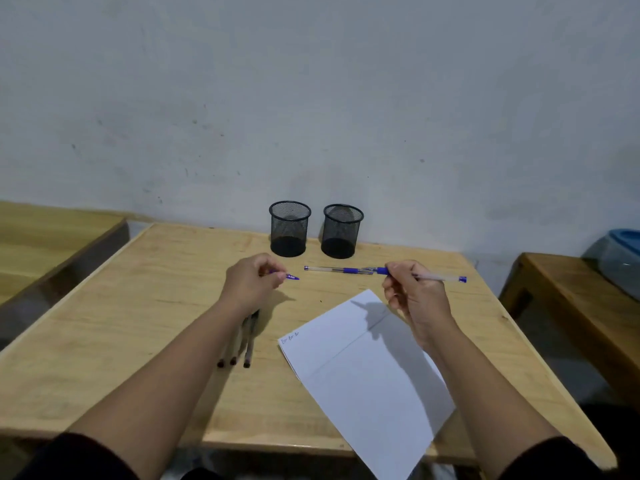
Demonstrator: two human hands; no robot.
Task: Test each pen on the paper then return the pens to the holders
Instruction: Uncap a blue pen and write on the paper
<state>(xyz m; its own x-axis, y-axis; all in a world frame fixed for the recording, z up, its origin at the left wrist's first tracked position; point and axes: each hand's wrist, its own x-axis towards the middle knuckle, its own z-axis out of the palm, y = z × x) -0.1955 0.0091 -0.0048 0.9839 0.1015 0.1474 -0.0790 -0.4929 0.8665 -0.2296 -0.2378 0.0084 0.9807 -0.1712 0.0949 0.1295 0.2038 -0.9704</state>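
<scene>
My right hand (414,292) pinches a blue pen (438,278) by its barrel, raised just past the far corner of the paper (367,382), its blue end pointing away to the right. My left hand (251,282) is curled round a blue cap (290,277) whose tip pokes out toward the right, held well left of the paper's far corner. I read that as this pen uncapped and about to be tried.

Beyond the paper, a second blue pen (337,270) lies flat on the tabletop (145,306), between my two hands. Left of the paper, partly under my left forearm, lie dark-ended pens (247,344); I count about three, though the arm hides part of them.

The paper carries a few small scribbles at its left corner, so some testing looks done. At the tabletop's far edge beyond the paper, both black mesh holders (290,228) stand with nothing in them, so no pen is back yet. I judge the task early to midway: more pens to test, then all to return.
</scene>
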